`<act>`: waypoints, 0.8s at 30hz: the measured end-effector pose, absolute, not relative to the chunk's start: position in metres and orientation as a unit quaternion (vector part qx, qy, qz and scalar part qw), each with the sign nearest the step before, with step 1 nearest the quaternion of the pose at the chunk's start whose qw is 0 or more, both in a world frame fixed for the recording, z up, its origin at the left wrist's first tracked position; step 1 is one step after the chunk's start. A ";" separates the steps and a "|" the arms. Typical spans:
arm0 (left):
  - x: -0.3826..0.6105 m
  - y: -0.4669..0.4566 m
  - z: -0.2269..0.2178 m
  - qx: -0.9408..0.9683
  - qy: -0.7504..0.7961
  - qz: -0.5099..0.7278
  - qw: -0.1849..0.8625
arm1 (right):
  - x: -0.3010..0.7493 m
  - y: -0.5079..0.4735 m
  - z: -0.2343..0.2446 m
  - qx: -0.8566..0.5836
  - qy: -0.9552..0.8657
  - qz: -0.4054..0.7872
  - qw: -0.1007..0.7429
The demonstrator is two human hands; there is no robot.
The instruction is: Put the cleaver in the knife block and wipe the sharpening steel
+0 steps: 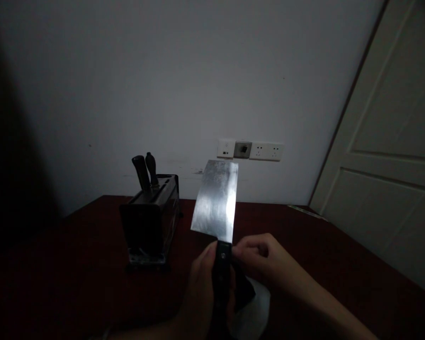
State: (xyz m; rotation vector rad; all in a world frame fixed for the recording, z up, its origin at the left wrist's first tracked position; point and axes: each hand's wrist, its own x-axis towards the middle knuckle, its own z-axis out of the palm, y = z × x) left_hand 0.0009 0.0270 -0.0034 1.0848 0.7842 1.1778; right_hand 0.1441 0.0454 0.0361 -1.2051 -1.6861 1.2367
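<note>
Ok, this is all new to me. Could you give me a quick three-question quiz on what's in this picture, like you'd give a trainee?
1. Which hand is wrapped around the grip of the cleaver?
2. How many handles visibly stick up from the black holder? A) one B) two C) four
3. True or false: in the picture, the black holder stands to the right of the cleaver.

Key: 1. The left hand. 2. B. 3. False; it stands to the left.

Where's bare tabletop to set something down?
Right: tabletop between right hand, wall and panelled door looks mostly bare. Left of knife block: too dark to tell. Crowded: front centre, left hand gripping cleaver, whitish item close by.
</note>
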 end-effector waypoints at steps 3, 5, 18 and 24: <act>0.000 0.028 -0.006 0.480 0.331 0.515 0.628 | 0.137 0.044 0.032 -0.468 -0.643 0.485 0.362; -0.001 0.029 -0.008 0.484 0.328 0.508 0.632 | 0.133 0.044 0.030 -0.460 -0.634 0.487 0.386; -0.003 0.029 -0.018 0.470 0.344 0.477 0.658 | 0.117 0.047 0.013 -0.443 -0.570 0.516 0.462; -0.006 0.035 -0.022 0.485 0.347 0.504 0.624 | 0.116 0.043 0.017 -0.461 -0.568 0.498 0.466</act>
